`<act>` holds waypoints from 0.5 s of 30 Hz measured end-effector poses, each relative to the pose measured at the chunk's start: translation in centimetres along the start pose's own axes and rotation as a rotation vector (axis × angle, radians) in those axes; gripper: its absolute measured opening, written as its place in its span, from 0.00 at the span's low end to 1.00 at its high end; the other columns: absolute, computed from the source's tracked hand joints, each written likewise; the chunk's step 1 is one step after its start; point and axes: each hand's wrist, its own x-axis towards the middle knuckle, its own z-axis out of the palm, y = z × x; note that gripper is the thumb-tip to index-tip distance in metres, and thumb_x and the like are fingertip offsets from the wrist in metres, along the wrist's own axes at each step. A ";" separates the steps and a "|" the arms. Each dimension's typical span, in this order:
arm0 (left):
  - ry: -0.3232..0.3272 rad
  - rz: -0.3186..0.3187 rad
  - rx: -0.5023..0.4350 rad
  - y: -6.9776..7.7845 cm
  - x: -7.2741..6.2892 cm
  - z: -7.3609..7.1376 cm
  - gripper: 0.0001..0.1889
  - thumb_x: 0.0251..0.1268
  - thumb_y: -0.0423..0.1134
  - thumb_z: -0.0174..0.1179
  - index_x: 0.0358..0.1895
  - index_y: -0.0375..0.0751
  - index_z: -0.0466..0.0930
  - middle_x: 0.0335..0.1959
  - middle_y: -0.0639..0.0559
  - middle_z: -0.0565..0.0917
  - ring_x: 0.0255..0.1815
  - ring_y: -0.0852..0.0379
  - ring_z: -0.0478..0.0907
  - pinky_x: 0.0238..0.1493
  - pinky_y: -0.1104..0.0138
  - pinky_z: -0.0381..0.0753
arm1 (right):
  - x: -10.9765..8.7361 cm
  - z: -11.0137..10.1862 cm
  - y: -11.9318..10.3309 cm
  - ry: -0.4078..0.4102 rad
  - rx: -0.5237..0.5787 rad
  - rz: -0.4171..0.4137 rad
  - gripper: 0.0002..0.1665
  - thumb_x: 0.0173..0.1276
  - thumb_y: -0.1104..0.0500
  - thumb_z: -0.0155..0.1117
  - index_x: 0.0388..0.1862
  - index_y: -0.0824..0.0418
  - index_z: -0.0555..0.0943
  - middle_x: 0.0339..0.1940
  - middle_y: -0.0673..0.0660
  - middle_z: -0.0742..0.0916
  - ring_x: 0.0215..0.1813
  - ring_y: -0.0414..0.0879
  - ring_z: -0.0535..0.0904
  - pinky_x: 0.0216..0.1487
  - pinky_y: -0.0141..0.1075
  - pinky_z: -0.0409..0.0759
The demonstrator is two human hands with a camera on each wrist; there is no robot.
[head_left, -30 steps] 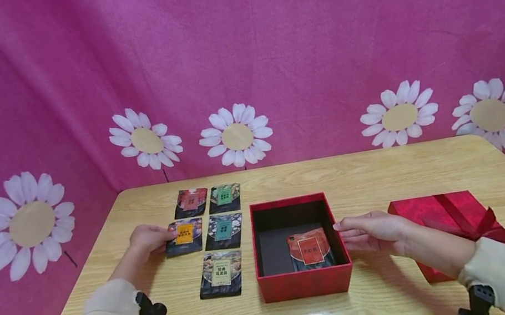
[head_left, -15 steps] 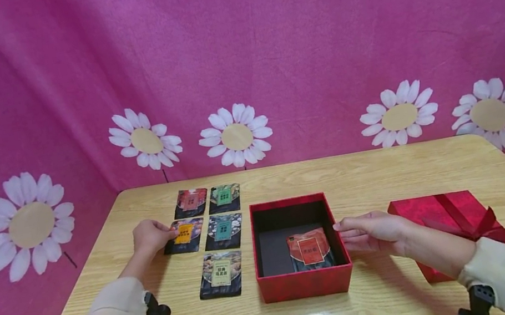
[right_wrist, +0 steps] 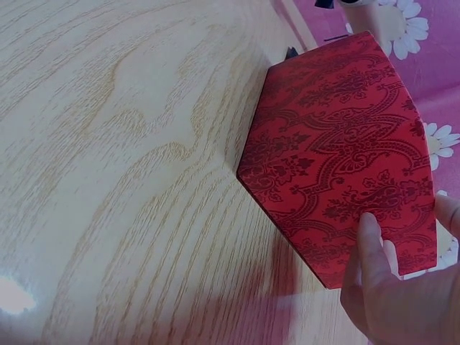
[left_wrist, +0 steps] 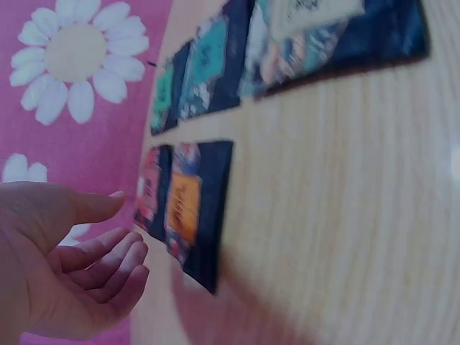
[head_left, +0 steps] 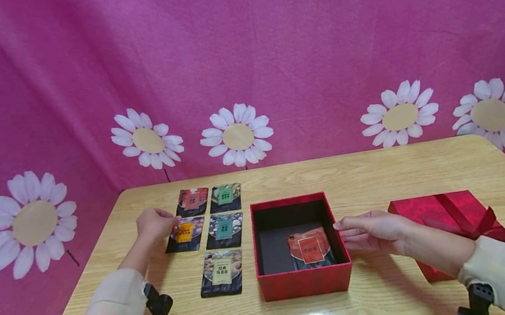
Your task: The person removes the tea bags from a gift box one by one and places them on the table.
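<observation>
My left hand (head_left: 156,223) hovers by the sachet with an orange label (head_left: 185,234), close to its upper left corner. In the left wrist view the fingers are loosely bent and apart from the thumb, with nothing between them. Just beyond lies a red-label sachet (head_left: 193,202). With thumb at the rim and fingers along the outer wall, my right hand (head_left: 372,232) holds the right side of an uncovered red gift box (head_left: 305,283). A red sachet (head_left: 311,249) lies inside, at the front right. The right wrist view shows the box's patterned wall (right_wrist: 338,172).
Right of the sachets near my left hand lie a green-label sachet (head_left: 225,198) and a teal-label one (head_left: 225,231). A pale-label sachet (head_left: 221,273) is closer to me. The red lid (head_left: 445,213) with its ribbon bow sits at the right, partly behind my right forearm.
My left hand has shifted slightly to the right and away from me, from the orange-label sachet's left side towards its upper corner. My right hand and the box stay in place.
</observation>
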 end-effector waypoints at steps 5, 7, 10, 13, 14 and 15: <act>-0.043 0.054 -0.077 1.6 -0.7 -0.1 0.15 0.63 0.40 0.62 0.46 0.31 0.80 0.41 0.40 0.81 0.36 0.52 0.78 0.33 0.68 0.79 | 0.0 0.0 0.0 -0.002 -0.003 -0.004 0.15 0.68 0.54 0.61 0.47 0.62 0.82 0.38 0.52 0.90 0.40 0.42 0.88 0.47 0.33 0.85; -0.073 0.086 -0.080 2.2 -0.9 0.0 0.16 0.64 0.40 0.62 0.48 0.31 0.80 0.45 0.38 0.81 0.38 0.51 0.77 0.36 0.65 0.80 | 0.0 0.0 0.0 0.002 -0.006 -0.003 0.18 0.67 0.53 0.62 0.50 0.63 0.81 0.38 0.52 0.90 0.40 0.42 0.88 0.48 0.33 0.85; -0.135 0.125 -0.096 3.0 -1.2 0.1 0.19 0.64 0.42 0.61 0.51 0.31 0.79 0.53 0.35 0.79 0.44 0.46 0.79 0.46 0.60 0.82 | 0.0 0.0 0.1 0.003 -0.003 -0.002 0.22 0.67 0.52 0.63 0.54 0.65 0.79 0.39 0.52 0.90 0.41 0.42 0.88 0.48 0.33 0.85; -0.212 0.144 -0.141 3.8 -1.6 0.5 0.20 0.66 0.42 0.60 0.55 0.31 0.77 0.58 0.34 0.78 0.54 0.41 0.78 0.58 0.54 0.80 | 0.0 0.0 0.1 -0.005 0.003 -0.005 0.25 0.67 0.53 0.63 0.57 0.67 0.77 0.40 0.53 0.90 0.41 0.43 0.88 0.48 0.33 0.85; -0.235 0.151 -0.161 4.1 -1.7 0.6 0.21 0.66 0.42 0.60 0.56 0.31 0.77 0.58 0.33 0.77 0.57 0.40 0.78 0.60 0.54 0.78 | 0.0 0.0 0.1 -0.009 0.002 -0.006 0.25 0.67 0.53 0.62 0.57 0.68 0.76 0.40 0.53 0.90 0.42 0.43 0.88 0.49 0.33 0.85; -0.253 0.152 -0.175 4.4 -1.9 0.7 0.21 0.66 0.42 0.60 0.56 0.32 0.77 0.59 0.34 0.77 0.58 0.40 0.77 0.62 0.53 0.77 | 0.0 0.0 0.1 -0.011 0.002 -0.008 0.26 0.67 0.54 0.62 0.58 0.69 0.75 0.41 0.53 0.90 0.42 0.43 0.88 0.49 0.34 0.85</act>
